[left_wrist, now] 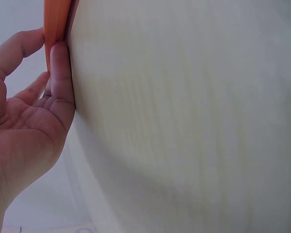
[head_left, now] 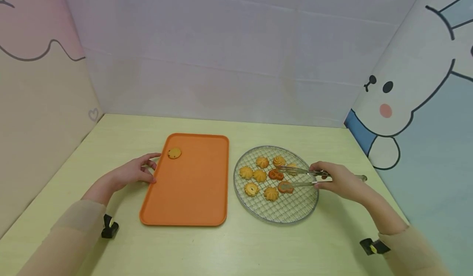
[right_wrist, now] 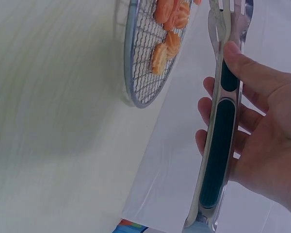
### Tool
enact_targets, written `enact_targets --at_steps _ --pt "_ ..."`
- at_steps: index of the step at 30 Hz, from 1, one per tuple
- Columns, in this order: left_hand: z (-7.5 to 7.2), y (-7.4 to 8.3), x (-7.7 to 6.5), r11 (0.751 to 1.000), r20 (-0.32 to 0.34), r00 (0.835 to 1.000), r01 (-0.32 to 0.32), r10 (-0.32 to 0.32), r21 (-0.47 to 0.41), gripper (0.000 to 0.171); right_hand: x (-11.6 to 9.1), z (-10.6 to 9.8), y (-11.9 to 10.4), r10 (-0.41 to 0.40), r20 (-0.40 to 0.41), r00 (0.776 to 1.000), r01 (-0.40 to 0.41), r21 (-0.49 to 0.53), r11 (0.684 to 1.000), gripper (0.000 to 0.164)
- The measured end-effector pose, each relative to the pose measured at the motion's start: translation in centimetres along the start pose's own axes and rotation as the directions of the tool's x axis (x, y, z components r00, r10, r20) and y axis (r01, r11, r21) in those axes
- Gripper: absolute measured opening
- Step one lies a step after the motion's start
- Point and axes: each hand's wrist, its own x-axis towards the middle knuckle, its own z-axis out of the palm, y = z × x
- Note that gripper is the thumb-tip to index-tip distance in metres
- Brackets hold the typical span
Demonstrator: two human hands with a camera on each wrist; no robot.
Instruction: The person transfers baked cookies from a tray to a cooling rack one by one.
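Note:
In the head view my left hand [head_left: 129,172] touches the left edge of an orange tray [head_left: 192,185] with its thumb and a forefinger. The left wrist view shows the fingertips at the tray's rim [left_wrist: 57,19]. One round cookie [head_left: 174,153] with dark specks lies near the tray's upper left corner. My right hand [head_left: 341,180] grips metal tongs [right_wrist: 218,150] with dark green handle pads. Their arms are spread above a round wire rack [head_left: 295,215], near a reddish pretzel-shaped cookie [head_left: 275,174] and a brown cookie [head_left: 285,187]; contact is unclear.
Several golden cookies [head_left: 260,175] sit on the rack, including a flower-shaped one with a pale centre [head_left: 251,189]. Tray and rack stand side by side on a pale wooden table [head_left: 236,247], with a narrow gap between them. Wall sheets [head_left: 236,62] bound the table behind and at both sides.

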Motion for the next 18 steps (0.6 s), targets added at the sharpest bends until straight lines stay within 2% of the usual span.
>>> enact_targets --at_steps 9,18 --pt "0.1 0.0 0.0 1.000 -0.006 1.000 -0.002 0.002 -0.006 0.090 1.9 -0.1 -2.5 0.005 -0.009 1.000 -0.005 0.009 1.000 0.044" --pt "0.1 0.0 0.0 1.000 -0.005 1.000 0.001 -0.001 -0.010 0.090 4.4 -0.2 -5.2 -0.043 -0.017 0.999 0.043 -0.008 0.999 0.045"
